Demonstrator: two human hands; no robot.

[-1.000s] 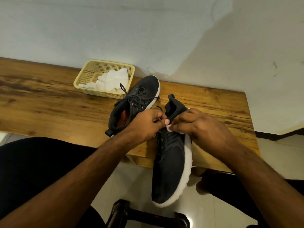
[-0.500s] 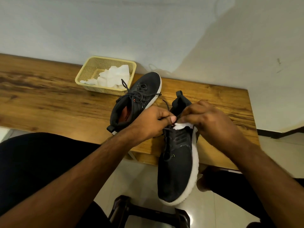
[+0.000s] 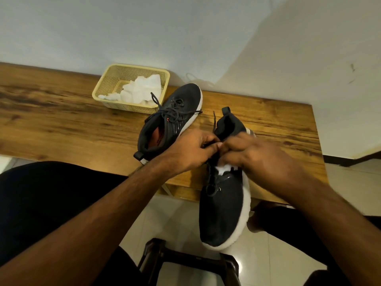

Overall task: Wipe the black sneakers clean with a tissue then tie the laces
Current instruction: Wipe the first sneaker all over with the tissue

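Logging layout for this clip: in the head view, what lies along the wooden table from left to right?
Yellow basket holding white tissues → black sneaker on the table → left hand → right hand with a tissue on the held sneaker.

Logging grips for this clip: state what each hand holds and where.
Left hand grips the raised black white-soled sneaker at its lace area near the collar. Right hand, blurred, presses a white tissue onto its upper there.
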